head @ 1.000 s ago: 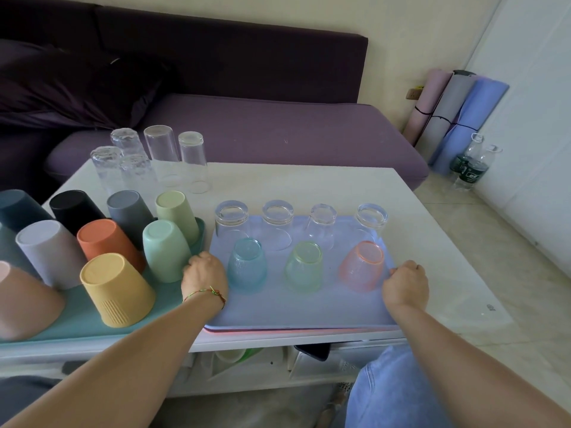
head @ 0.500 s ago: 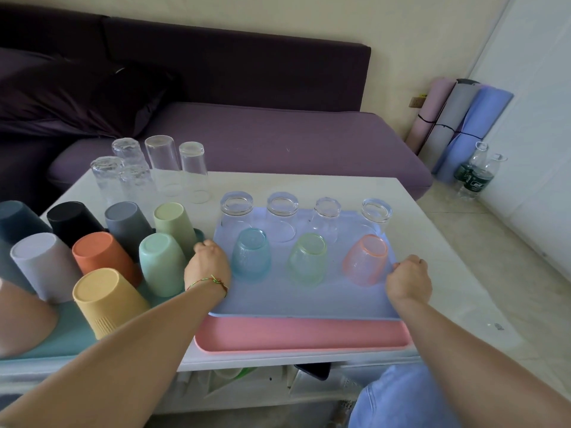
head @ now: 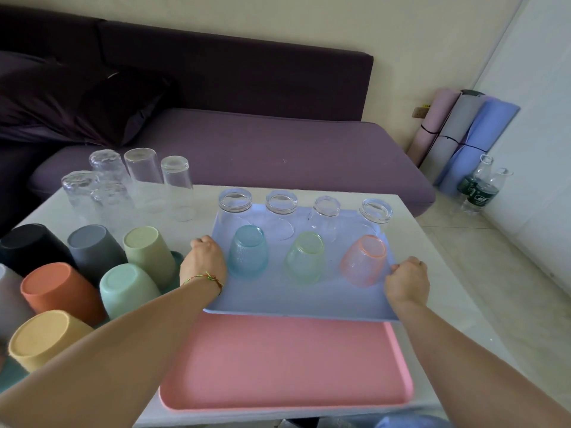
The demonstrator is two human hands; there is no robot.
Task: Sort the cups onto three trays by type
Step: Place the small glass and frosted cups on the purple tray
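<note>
The white counter point(head: 438, 261) carries three trays. A teal tray point(head: 176, 257) at the left is packed with inverted opaque cups point(head: 61, 291). A pink tray point(head: 278, 366) lies bare at the near edge. A blue tray point(head: 293, 301) overlaps the pink one's far part, long axis running left to right.

Each hand has its grip clenched on a short end of the blue tray: the left hand point(head: 204, 261) on the left rim, the right hand point(head: 406, 281) on the right rim. The load therefore sits squarely between the two grips, neither hand nearer.

On it stand seven inverted pieces: four clear glasses point(head: 281, 211) along the far row and three tinted cups point(head: 304, 257) nearer. Five more clear tumblers point(head: 142, 177) stand loose at the far left of the counter.

Open counter lies to the right and a thin strip beyond the far edge; the left is blocked by the teal tray, which the left hand nearly touches. The tall glassware looks prone to tipping, so I judge any further travel wants a level, even carry.
</note>
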